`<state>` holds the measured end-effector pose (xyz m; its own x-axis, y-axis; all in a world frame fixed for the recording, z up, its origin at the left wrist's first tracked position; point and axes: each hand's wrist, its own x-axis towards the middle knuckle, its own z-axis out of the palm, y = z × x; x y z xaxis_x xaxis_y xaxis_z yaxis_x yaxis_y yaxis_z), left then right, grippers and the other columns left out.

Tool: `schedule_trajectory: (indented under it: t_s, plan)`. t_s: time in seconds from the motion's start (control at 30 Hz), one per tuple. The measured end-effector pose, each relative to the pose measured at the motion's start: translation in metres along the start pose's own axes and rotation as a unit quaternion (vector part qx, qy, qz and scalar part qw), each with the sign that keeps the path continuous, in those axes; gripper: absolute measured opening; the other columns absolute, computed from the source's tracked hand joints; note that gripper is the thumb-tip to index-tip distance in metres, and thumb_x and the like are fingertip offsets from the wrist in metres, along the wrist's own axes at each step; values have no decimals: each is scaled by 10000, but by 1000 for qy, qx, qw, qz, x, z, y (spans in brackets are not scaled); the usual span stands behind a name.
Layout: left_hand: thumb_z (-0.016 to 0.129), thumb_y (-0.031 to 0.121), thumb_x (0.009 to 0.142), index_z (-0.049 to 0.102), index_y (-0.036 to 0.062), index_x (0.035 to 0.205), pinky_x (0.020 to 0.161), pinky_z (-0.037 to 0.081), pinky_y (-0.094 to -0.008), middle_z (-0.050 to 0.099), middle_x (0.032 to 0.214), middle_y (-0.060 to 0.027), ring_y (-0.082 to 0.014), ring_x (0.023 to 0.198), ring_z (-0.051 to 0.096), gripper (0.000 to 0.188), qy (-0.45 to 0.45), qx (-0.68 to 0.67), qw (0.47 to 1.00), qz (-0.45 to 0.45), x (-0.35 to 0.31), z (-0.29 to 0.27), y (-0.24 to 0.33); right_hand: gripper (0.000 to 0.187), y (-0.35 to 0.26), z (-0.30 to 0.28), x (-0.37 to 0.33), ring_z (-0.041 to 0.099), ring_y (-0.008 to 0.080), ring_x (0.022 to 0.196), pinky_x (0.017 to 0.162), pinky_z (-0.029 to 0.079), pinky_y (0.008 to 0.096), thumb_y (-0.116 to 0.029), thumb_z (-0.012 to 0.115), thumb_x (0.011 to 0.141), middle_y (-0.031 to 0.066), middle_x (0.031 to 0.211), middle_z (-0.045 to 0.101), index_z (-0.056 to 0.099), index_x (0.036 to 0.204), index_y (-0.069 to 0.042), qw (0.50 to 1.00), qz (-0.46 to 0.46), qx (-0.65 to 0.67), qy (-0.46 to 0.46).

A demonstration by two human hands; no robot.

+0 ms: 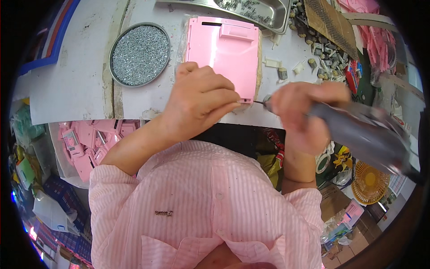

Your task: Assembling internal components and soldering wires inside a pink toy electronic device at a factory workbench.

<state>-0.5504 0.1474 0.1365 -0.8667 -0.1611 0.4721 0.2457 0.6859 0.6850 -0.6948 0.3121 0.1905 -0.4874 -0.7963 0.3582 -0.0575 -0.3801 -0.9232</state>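
Note:
A pink plastic casing (224,56) with a raised block near its far end lies on the white table. My left hand (199,101) rests over its near left part, fingers curled, thumb and forefinger pressed together by the near edge. Anything between those fingertips is too small or hidden to make out. My right hand (300,112) is wrapped round a grey electric screwdriver (358,132), held almost level. Its thin bit points left and reaches the casing's near right corner, close to my left fingertips. The right hand and the tool are slightly blurred.
A round tin of small silver screws (141,54) stands left of the casing. At the back is a metal tray (277,20) with more small parts. Small motor-like parts (320,56) lie scattered at right. Pink casings (89,143) fill a bin below the table's left edge.

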Motion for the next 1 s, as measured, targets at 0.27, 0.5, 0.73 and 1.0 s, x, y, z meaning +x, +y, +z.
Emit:
schedule_trajectory:
  t_s: [0.27, 0.5, 0.73, 1.0]
  plan:
    - [801, 93, 778, 731, 128, 975, 775, 331, -346, 707, 925, 32, -136, 744, 576, 212, 22, -28, 999, 16, 3, 20, 3, 303, -27, -1, 20, 503, 104, 493, 513, 438, 287, -353, 644, 965, -57, 580, 497, 488, 1147, -169, 992, -66, 86, -62]
    - [808, 121, 776, 720, 131, 928, 791, 357, -363, 674, 866, 26, -156, 737, 576, 176, 26, 8, 998, 49, 5, 21, 2, 306, -22, 4, 16, 487, 118, 485, 513, 438, 307, -350, 641, 965, -45, 600, 500, 472, 1133, -158, 997, -44, 60, -35]
    - [772, 84, 824, 686, 63, 867, 617, 405, -355, 654, 791, -50, -229, 647, 551, 98, 62, -22, 998, 13, 24, 7, -21, 282, 1, -7, 28, 502, 157, 549, 584, 476, 350, -163, 673, 946, 75, 654, 543, 455, 1083, -48, 992, -71, 93, 37]
    - [728, 99, 866, 530, 25, 674, 523, 387, -382, 484, 611, -93, -273, 556, 491, 286, -7, -3, 998, -62, 35, 2, -29, 118, 31, -22, 50, 441, 157, 558, 569, 431, 365, -107, 533, 963, 50, 636, 451, 438, 1019, -65, 998, -66, 13, 1]
